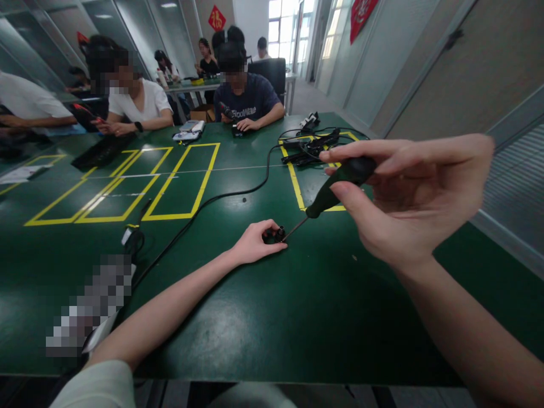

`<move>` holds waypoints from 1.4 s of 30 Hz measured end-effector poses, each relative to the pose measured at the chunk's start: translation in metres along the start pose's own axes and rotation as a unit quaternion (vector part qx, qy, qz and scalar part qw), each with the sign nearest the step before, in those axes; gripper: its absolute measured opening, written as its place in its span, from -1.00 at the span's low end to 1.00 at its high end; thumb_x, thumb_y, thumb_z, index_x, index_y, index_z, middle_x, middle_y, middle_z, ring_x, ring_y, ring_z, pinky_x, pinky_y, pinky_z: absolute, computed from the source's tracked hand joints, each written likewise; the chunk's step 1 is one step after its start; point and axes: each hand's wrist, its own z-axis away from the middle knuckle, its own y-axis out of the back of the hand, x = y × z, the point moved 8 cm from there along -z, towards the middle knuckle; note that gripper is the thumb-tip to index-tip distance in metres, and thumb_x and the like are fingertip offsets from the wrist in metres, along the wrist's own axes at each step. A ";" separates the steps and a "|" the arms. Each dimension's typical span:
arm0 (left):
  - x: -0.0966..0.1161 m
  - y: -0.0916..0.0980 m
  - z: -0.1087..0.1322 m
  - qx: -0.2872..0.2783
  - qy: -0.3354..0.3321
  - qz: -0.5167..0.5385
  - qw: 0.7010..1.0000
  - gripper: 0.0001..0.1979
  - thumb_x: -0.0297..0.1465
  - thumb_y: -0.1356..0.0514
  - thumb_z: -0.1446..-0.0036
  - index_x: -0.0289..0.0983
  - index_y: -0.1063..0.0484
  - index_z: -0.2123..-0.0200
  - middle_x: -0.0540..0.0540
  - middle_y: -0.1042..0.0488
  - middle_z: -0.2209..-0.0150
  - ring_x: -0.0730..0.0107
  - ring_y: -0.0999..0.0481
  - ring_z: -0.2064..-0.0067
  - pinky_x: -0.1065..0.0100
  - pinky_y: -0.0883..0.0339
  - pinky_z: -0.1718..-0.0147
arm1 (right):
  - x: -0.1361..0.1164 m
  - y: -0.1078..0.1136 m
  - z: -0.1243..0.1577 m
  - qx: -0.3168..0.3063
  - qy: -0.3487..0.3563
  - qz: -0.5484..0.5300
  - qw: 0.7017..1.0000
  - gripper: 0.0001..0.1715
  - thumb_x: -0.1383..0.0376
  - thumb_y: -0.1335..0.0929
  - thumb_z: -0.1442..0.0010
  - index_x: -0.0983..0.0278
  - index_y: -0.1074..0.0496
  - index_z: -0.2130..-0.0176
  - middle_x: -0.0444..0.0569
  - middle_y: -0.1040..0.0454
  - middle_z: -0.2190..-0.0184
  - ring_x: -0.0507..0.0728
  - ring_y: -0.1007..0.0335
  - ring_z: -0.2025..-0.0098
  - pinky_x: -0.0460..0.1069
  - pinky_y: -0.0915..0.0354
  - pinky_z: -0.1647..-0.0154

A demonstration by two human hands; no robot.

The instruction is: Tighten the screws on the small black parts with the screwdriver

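Observation:
My right hand (408,198) is closed around the dark handle of a screwdriver (325,198), held slanted over the table. Its thin metal shaft points down and left, with the tip at or very near a small black part (279,233); whether it touches I cannot tell. My left hand (259,241) pinches that small black part between thumb and fingers, low over the green tabletop. The part looks round with a short upright cylinder, and the fingers hide some of it.
Yellow tape rectangles (193,215) mark the green table (238,334). A black cable (212,198) runs across to a heap of black parts (312,147) at the back right. A blurred-out object (97,300) lies beside my left forearm. Several people sit across the table and beyond.

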 end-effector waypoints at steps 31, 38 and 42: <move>-0.009 0.005 -0.003 0.075 0.036 -0.021 0.996 -0.51 -0.11 -0.51 0.05 -0.22 -0.31 0.36 0.01 -0.51 0.33 0.32 -0.46 0.30 0.32 -0.27 0.30 | 0.030 0.001 0.000 -0.007 -0.027 -0.095 0.995 -0.48 0.51 -0.54 -0.05 0.16 -0.61 0.00 -0.02 -0.66 0.04 0.12 -0.66 0.07 0.01 -0.66 0.12; -0.007 0.006 -0.002 0.074 0.034 -0.024 0.996 -0.53 -0.09 -0.49 0.06 -0.22 -0.34 0.35 -0.01 -0.52 0.33 0.30 -0.47 0.30 0.29 -0.31 0.29 | 0.031 0.008 -0.001 0.021 -0.001 -0.066 0.998 -0.49 0.60 -0.50 -0.09 0.15 -0.63 0.04 -0.08 -0.65 0.10 0.07 -0.67 0.12 -0.02 -0.65 0.01; -0.004 0.007 -0.001 0.078 0.026 -0.034 0.996 -0.72 -0.28 -0.40 -0.01 -0.22 -0.35 0.36 -0.01 -0.53 0.33 0.31 -0.48 0.29 0.29 -0.34 0.26 | 0.042 0.002 0.003 -0.020 -0.059 -0.074 0.995 -0.63 0.40 -0.42 -0.30 0.14 -0.55 -0.08 -0.09 -0.62 -0.02 0.12 -0.64 -0.02 0.14 -0.61 -0.11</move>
